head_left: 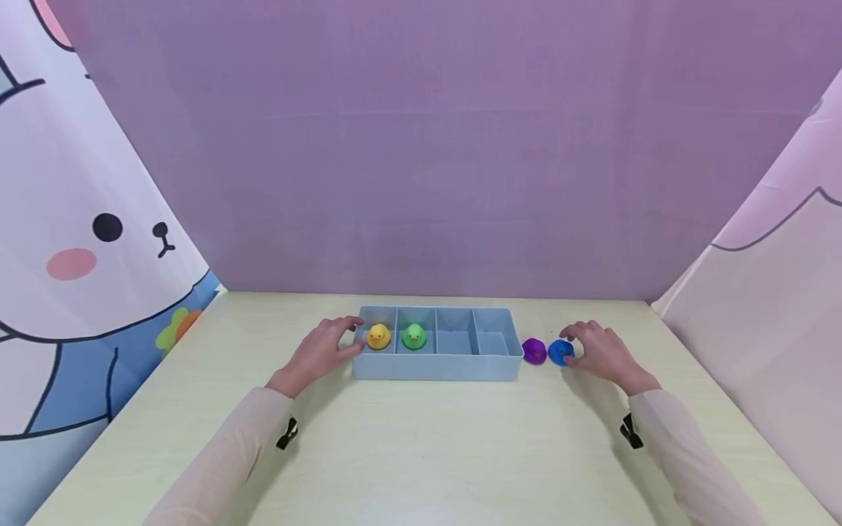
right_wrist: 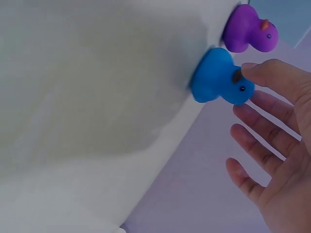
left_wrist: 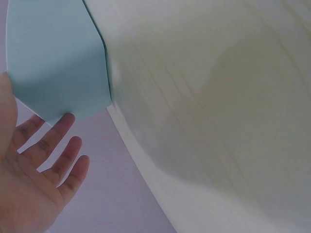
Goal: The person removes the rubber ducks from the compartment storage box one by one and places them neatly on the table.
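Observation:
My left hand (head_left: 321, 347) is at the left end of a pale blue box (head_left: 437, 367) with four compartments; its fingertips (left_wrist: 69, 117) touch the end wall, the fingers spread and relaxed. The two left compartments hold a yellow rubber duck (head_left: 378, 337) and a green rubber duck (head_left: 414, 336). Right of the box, my right hand (head_left: 601, 354) has thumb and forefinger around the head of a blue rubber duck (right_wrist: 216, 75). The thumb lies over its beak, and the other fingers reach out beside it. The blue duck's base is at the table top.
A purple rubber duck (right_wrist: 240, 29) stands between the box and the blue duck. Behind the table (head_left: 434, 453) hangs a purple cloth (head_left: 434, 161). A cartoon-printed cloth (head_left: 99, 292) rises on the left and a pale one (head_left: 776, 321) on the right.

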